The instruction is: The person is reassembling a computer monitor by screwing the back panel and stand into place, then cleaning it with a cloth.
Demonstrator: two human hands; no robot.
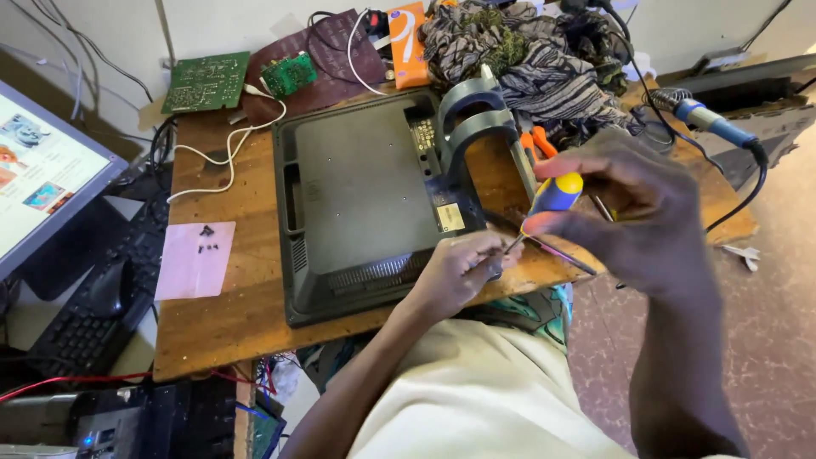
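We see the right hand (633,212) closed around the yellow and blue plastic handle of a slim screwdriver (552,197), fingers curled over it. The tool's long axis runs on a slant: the rounded yellow butt is up and to the right, and the thin metal shaft points down and to the left, toward the near right corner of the dark grey flat monitor (361,200) lying face down. The left hand (459,270) rests at that corner with its fingertips drawn together around the shaft's tip; the tip itself is hidden, so we cannot tell what it meets.

The monitor's back is matt moulded plastic with a ribbed vent strip along its near edge, and its curved grey stand (476,119) arches up at the far right. It lies on a worn, scratched wooden table (229,314). On the table's left lies a pale pink paper sheet (195,259) with a few small dark screws. Farther back are a green circuit board (206,82), a white cable (228,153) and a heap of striped cloth (527,51).
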